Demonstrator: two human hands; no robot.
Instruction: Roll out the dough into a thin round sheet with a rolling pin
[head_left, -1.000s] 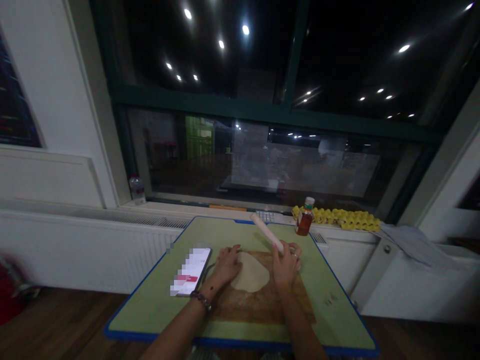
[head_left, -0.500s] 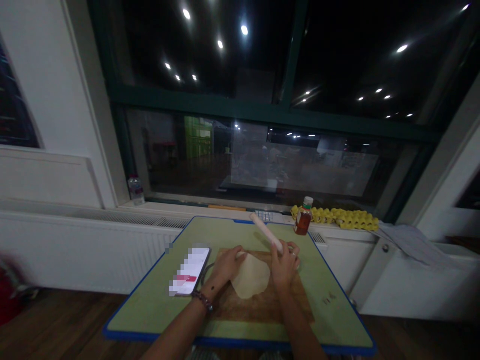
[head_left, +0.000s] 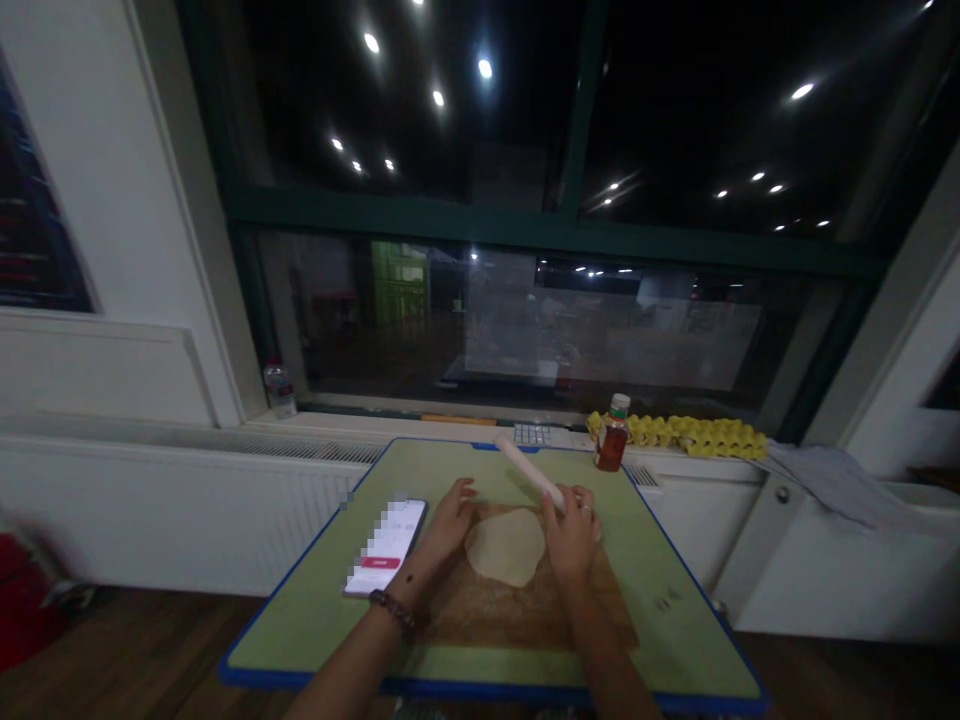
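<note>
A flat, roughly round sheet of dough (head_left: 506, 547) lies on the brown wooden board (head_left: 517, 620). My left hand (head_left: 452, 517) is just left of the dough, over the board's left edge, with its fingers loosely bent and nothing seen in them. My right hand (head_left: 571, 525) is closed around the near end of a pale wooden rolling pin (head_left: 525, 465). The pin slants up and away to the left, beyond the dough's far edge. My right palm hides the pin's near end.
A lit phone (head_left: 390, 545) lies left of the board on the green, blue-edged table (head_left: 300, 630). A bottle of reddish-brown liquid (head_left: 612, 440) stands at the far right corner. Behind it, yellow egg trays (head_left: 697, 437) rest on the sill; a clear bottle (head_left: 280, 390) stands at left.
My left hand has let go of the dough's edge and moved slightly left. The dough now lies flatter and a little turned. My right hand still grips the rolling pin.
</note>
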